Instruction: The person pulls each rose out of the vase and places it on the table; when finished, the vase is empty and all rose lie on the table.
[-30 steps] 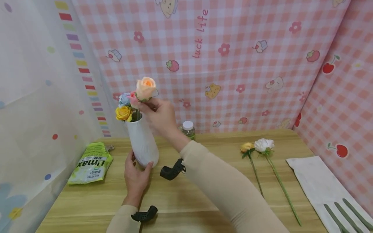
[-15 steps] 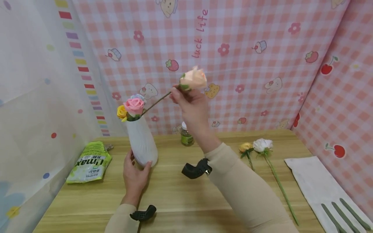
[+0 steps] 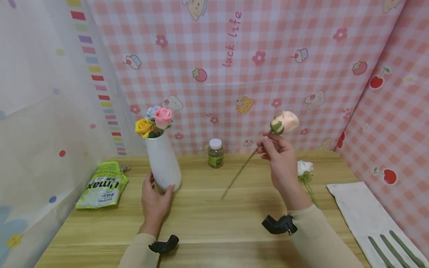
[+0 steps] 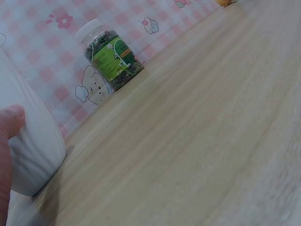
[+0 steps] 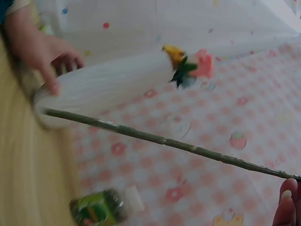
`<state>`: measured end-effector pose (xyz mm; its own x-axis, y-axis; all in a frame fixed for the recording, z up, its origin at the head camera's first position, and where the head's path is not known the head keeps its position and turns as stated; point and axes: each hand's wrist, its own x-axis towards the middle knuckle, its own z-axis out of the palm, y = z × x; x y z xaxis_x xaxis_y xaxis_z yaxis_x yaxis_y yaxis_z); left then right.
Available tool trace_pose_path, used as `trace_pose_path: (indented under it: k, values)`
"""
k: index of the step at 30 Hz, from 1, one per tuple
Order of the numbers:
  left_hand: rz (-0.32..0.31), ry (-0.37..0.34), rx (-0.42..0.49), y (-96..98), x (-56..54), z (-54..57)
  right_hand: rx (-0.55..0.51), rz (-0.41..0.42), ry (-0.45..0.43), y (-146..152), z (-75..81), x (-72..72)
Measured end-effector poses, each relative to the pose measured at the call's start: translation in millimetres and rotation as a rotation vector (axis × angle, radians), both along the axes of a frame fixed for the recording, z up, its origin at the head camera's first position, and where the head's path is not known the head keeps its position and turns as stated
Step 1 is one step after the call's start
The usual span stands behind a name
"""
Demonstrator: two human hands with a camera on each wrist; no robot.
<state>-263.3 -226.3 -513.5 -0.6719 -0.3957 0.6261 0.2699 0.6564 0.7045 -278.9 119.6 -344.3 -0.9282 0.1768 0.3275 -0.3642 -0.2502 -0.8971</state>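
Observation:
My left hand [image 3: 155, 203] holds the base of a white vase [image 3: 163, 163], thumb at its front; the vase stands on the table. In its mouth sit a yellow rose [image 3: 143, 127], a pink rose [image 3: 163, 118] and a blue flower [image 3: 152, 112]. Over the table's right half, my right hand [image 3: 280, 160] pinches a peach rose [image 3: 285, 122] by the stem just below the bloom. The bare green stem [image 5: 164, 141] slants down toward the left. In the right wrist view, fingertips [image 5: 286, 200] show at the stem's upper end.
A lidded jar [image 3: 216, 153] stands at the back middle. A green packet [image 3: 103, 185] lies at the left. Partly behind my right forearm is a white rose [image 3: 305, 168]. A white cloth [image 3: 360, 208] with green stripes lies at the right edge.
My right hand has drawn the peach rose out of the vase and carried it right, its stem now wholly free. The left hand has stayed on the vase.

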Motion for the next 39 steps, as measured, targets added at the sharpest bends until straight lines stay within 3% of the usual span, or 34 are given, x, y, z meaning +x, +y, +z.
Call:
trace_pose_path:
  k: [3, 7, 17, 30, 39]
  values:
    - [0.003, -0.012, 0.010, -0.8, 0.3, 0.6, 0.084, -0.028, -0.077, 15, -19.2, 5.9]
    - [0.008, -0.022, 0.016, -2.3, 0.7, 1.4, 0.166, -0.006, -0.149, 28, -38.1, 13.1]
    - [0.000, -0.045, -0.003, 0.9, -1.3, 3.1, 0.228, -0.049, -0.277, 45, -69.7, 19.1]
    - [0.003, -0.058, 0.030, -0.7, 4.0, 0.0, 0.532, -0.075, -0.276, 56, -94.0, 7.8]
    - [-0.007, -0.021, 0.010, 0.9, 0.9, 0.3, 0.638, -0.157, -0.203, 62, -103.9, -0.1]
